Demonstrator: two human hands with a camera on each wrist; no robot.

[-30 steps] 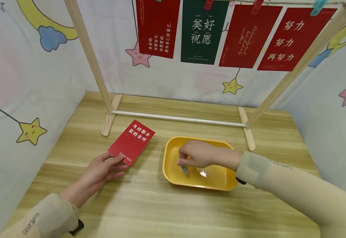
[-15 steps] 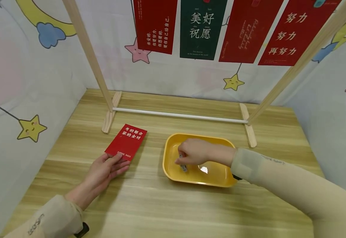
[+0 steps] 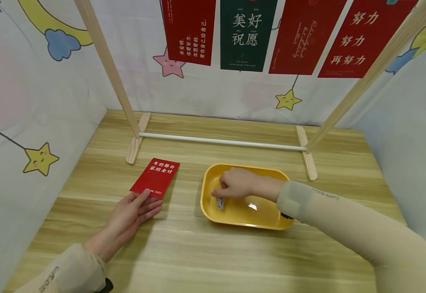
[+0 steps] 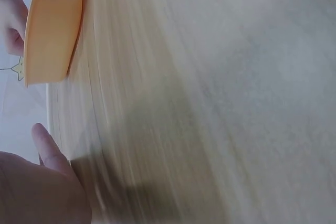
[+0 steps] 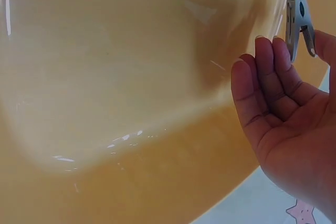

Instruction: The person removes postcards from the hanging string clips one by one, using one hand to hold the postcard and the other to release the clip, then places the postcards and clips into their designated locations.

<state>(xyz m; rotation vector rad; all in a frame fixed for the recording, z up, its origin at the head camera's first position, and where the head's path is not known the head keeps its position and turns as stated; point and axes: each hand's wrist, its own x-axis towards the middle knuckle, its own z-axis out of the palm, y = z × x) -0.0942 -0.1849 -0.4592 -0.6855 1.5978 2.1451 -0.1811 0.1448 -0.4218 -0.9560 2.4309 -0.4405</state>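
Observation:
My left hand [image 3: 128, 213] holds a red card [image 3: 156, 178] with white Chinese characters by its near edge, thumb on top and fingers underneath. To the right, my right hand [image 3: 236, 183] is over the left part of a yellow plastic tray [image 3: 268, 221]. Between its thumb and fingertips it pinches a small grey clothespin [image 5: 295, 22], whose handle ends lie in the grip in the right wrist view. From the head, the clothespin [image 3: 220, 202] hangs below the fingers inside the tray. In the left wrist view the card is hidden, and only part of the left hand [image 4: 44, 187] shows.
Behind the tray stands a wooden frame with slanting posts [image 3: 104, 57] and a white crossbar [image 3: 220, 141] low down. Along its top hang red cards [image 3: 304, 36] and a green card [image 3: 248, 36]. White printed curtains [image 3: 26, 114] surround the wood-grain table [image 3: 198, 260].
The right hand has shifted slightly left within the tray, and the clothespin has turned in its fingers. The left hand has brought the card a little nearer. The head view has tipped down slightly.

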